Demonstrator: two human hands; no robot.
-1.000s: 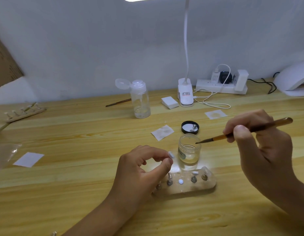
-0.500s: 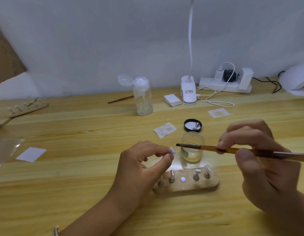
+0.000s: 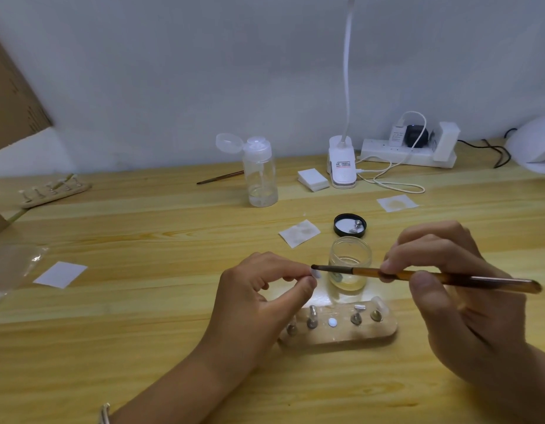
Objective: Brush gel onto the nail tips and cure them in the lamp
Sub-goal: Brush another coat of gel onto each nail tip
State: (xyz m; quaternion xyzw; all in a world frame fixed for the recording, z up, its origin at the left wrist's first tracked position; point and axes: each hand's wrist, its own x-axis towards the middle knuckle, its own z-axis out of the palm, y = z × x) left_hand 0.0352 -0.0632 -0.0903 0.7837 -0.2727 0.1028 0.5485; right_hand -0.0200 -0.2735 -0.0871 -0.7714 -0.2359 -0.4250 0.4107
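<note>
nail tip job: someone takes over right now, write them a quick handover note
Left hand pinches one nail tip between thumb and forefinger, beside the holder block.
Right hand holds the brush, with its bristles at that tip.
The open gel jar stands just behind the block, and its black lid lies behind the jar.
A white domed unit at the far right edge is probably the curing lamp.
Done: jar open, brush at the tip.
Left: finish coating this tip, coat any others, cure them in the lamp.

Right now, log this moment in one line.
left hand pinches nail tip | right hand holds brush | bristles at tip | jar open
</note>
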